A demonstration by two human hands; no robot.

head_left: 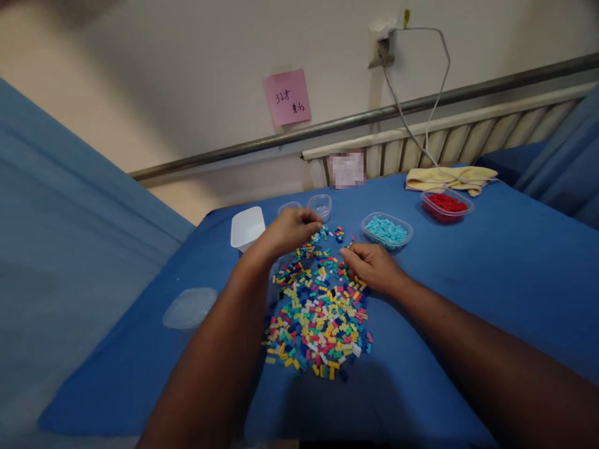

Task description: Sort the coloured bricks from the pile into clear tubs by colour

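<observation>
Bricks (327, 318) in many colours lie loose in 1 broad spread on the blue cloth (468, 312), from the centre of the frame down to the lower centre, thinning out toward the top. With pieces this small and tangled, it would be best to use the fingertips alone, take 1 loose brick from the thin upper edge at a time, and keep both wrists high so the sleeveless forearms do not drag the rest about.

The left hand (291, 231) is over the upper left edge of the spread, its fingers curled and the thumb near the forefinger. The right hand (377, 265) is low at the upper right edge, fingers bent inward, with bricks just beside and below its tips. How wide either grip is, and whether it has hold of a brick, I cannot tell.

Right of centre is a tub (409, 234) of turquoise pieces (386, 229); farther to the upper right, another holds red pieces (447, 202). A white box (248, 227) stands left of the left hand.
</observation>
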